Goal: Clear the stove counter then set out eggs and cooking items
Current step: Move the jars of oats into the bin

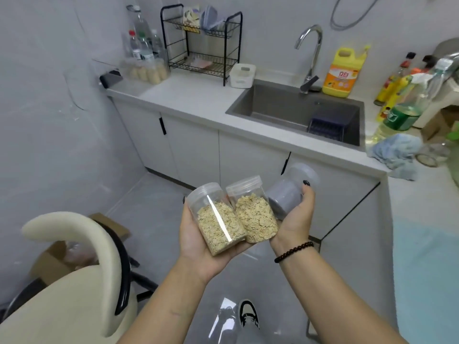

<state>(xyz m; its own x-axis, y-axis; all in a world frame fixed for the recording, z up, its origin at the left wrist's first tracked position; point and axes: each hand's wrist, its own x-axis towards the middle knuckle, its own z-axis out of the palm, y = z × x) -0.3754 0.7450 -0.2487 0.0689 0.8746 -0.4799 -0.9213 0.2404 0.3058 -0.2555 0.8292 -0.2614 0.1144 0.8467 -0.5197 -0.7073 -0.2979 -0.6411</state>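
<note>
While both palms face up side by side over the grey floor, the left hand [198, 242] cradles a clear jar of oats [218, 219], its fingers curled under and round the jar's far side. A second oat jar [253, 212] lies touching the first, resting across the gap between the two hands. The right hand [295, 217], with a dark bead bracelet [294, 252] on its wrist, grips an empty clear jar [290, 192] tilted on its side, the thumb pressed against the jar's wall. To the left, nearer the floor, stands a cream chair [82, 269] with a cardboard box [57, 264] behind it. Beyond the hands runs a pale counter [188, 95] with white cabinets below and a grey sink [285, 108] set into it. A yellow detergent bottle [344, 70] stands beside the tap [310, 53]. A blue cloth [395, 150] lies on the counter right of the sink, near several bottles. At the far left end stands a black wire rack [203, 45].
</note>
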